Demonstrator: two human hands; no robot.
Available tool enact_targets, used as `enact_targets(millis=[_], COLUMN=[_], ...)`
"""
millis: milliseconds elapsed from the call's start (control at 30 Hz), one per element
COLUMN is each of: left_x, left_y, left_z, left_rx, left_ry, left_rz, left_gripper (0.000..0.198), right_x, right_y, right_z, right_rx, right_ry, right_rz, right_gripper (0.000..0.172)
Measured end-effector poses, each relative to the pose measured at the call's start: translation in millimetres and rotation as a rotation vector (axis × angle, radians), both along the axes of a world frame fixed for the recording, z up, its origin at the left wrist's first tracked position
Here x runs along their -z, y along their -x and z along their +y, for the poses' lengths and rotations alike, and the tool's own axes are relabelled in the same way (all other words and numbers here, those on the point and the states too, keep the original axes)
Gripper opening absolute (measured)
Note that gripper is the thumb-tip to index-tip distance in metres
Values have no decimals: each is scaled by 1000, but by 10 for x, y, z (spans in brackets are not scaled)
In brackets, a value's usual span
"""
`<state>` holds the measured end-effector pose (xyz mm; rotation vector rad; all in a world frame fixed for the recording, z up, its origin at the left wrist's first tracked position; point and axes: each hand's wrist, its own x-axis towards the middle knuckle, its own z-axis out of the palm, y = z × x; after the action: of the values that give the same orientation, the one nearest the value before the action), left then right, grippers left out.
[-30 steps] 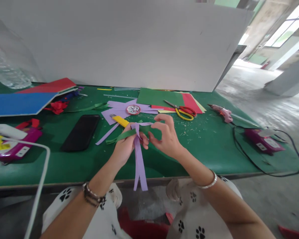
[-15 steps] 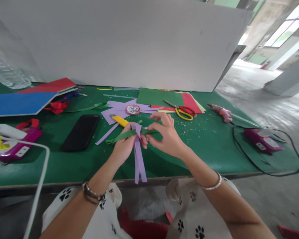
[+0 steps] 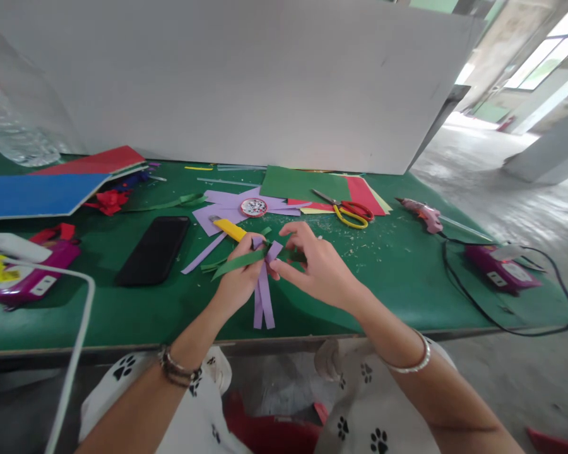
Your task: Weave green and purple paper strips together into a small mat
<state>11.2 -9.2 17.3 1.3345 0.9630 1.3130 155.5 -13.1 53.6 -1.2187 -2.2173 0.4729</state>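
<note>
My left hand pinches a crossing of paper strips above the green table. Purple strips hang down from the crossing and a green strip runs out to the left. My right hand meets it from the right, fingers pinched on the purple strip's upper end beside the green strip. Just behind the hands lies a yellow utility knife on the table.
Purple paper with a round dish of beads, green and red sheets, scissors, a pink glue gun with black cable, a black phone, blue and red sheets lie around. A white board stands behind.
The purple loop above the green strip has been pulled tight. Its hanging tails have risen and look shorter. My right hand closed in on the crossing.
</note>
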Motion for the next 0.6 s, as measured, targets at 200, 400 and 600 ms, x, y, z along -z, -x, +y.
enact_targets(millis=[200, 400, 600], left_x=[38, 71, 34], left_y=[-9, -13, 32], left_z=[-3, -3, 24], left_rx=[78, 127, 55], left_ry=[-16, -13, -52], left_rz=[-18, -33, 81], left_gripper=[24, 26, 25], right_x=[39, 49, 45], right_y=[3, -37, -61], right_z=[45, 85, 101], right_rx=[-6, -17, -10], right_ry=[33, 84, 144], right_rz=[162, 283, 321], right_gripper=[10, 8, 11])
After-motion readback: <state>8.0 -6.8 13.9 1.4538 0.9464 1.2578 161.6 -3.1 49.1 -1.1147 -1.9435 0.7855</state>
